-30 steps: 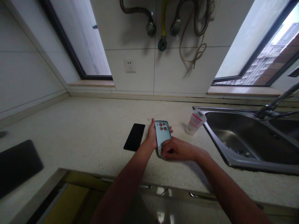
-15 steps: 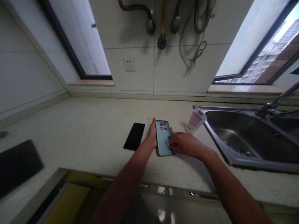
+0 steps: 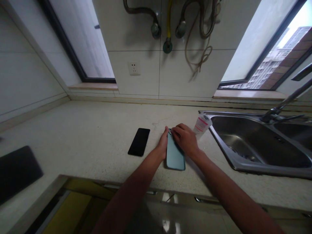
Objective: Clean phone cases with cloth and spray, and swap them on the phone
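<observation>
A light-blue phone case (image 3: 175, 156) rests on the pale countertop, its camera cutouts at the far end. My left hand (image 3: 163, 143) grips the case along its left edge, thumb pointing up. Over the camera end, my right hand (image 3: 185, 138) is closed, its fingertips pinching a small whitish piece, likely a cloth or tissue, mostly hidden by the fingers. To the left of my hands lies a black phone (image 3: 139, 142), flat and untouched.
A clear plastic cup with pink stripes (image 3: 202, 124) stands behind my right hand. Further right is a steel sink (image 3: 229, 159) with a faucet (image 3: 275, 112). A dark flat object (image 3: 19, 172) lies at the far left, beside an open cabinet section (image 3: 70, 208) below the counter edge.
My right hand has moved from the lower part of the case up to its camera end. The case has shifted slightly toward me and to the right.
</observation>
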`<state>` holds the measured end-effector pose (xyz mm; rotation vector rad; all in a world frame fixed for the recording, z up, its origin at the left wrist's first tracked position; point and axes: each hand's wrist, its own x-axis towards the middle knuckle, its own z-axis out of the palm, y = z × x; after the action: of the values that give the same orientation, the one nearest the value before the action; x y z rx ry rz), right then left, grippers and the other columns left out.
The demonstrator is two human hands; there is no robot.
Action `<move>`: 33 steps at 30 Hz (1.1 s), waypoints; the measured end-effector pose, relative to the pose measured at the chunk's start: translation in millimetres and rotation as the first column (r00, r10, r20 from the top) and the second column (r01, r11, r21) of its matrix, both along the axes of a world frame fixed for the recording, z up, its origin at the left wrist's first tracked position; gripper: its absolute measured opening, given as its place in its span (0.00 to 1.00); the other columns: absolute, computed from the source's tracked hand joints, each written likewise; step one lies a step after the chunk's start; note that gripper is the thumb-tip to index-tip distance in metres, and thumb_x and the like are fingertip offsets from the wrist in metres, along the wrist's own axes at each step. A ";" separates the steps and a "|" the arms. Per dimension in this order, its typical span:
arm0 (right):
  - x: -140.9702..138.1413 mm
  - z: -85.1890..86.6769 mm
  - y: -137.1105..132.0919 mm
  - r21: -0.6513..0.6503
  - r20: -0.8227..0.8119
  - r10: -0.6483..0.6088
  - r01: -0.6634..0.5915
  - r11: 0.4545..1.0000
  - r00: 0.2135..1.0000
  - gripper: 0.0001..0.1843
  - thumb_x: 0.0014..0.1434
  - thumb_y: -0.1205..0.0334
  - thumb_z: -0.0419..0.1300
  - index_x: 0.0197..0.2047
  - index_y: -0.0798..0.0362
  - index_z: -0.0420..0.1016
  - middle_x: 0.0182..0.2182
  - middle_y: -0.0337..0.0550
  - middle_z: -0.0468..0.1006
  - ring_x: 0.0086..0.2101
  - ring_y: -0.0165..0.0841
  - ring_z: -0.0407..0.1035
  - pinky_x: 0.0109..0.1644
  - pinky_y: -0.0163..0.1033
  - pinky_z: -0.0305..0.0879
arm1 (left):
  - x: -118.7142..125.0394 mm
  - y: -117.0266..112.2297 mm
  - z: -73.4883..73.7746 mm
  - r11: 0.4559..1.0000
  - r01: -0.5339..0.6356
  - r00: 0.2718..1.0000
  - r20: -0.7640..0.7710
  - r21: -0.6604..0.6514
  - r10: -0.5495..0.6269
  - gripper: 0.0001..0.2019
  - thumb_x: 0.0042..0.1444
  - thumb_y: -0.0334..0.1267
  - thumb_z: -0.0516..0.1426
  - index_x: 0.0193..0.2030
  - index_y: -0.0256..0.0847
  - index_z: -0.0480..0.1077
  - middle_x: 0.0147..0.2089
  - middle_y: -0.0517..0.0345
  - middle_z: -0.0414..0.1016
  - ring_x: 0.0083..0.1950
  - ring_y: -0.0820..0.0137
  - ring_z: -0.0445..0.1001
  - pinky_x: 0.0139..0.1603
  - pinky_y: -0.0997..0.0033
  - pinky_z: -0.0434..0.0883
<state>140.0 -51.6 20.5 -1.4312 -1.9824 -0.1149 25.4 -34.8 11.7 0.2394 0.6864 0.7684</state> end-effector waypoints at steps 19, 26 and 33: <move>-2.8 22.3 -25.7 -0.385 -0.231 0.637 -0.670 0.635 0.736 0.09 0.63 0.64 0.60 0.39 0.53 0.82 0.34 0.43 0.82 0.35 0.31 0.74 0.44 0.38 0.67 | -14.1 15.0 0.0 0.986 -0.162 0.987 0.030 0.046 0.160 0.31 0.65 0.59 0.44 0.45 0.32 0.74 0.31 0.43 0.79 0.34 0.56 0.79 0.38 0.58 0.75; 18.9 29.7 -23.8 -0.491 -0.144 0.697 -0.663 0.566 0.702 0.05 0.55 0.69 0.64 0.33 0.51 0.82 0.30 0.39 0.82 0.37 0.33 0.73 0.48 0.40 0.65 | -23.4 14.8 -0.3 0.996 -0.092 0.993 0.077 0.012 0.091 0.34 0.64 0.62 0.43 0.45 0.30 0.73 0.33 0.39 0.79 0.32 0.55 0.80 0.37 0.55 0.76; 23.9 30.1 -21.0 -0.471 0.100 0.563 -0.459 0.753 0.820 0.05 0.52 0.71 0.64 0.28 0.52 0.79 0.27 0.40 0.77 0.36 0.36 0.69 0.45 0.42 0.62 | -24.3 17.1 2.5 0.998 -0.058 0.994 0.092 0.009 0.057 0.32 0.64 0.61 0.44 0.46 0.32 0.73 0.35 0.39 0.80 0.35 0.54 0.80 0.40 0.53 0.76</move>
<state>163.9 -72.5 50.6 -1.0834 -2.6592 0.4497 1.1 -17.7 14.2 0.1947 0.6044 0.8339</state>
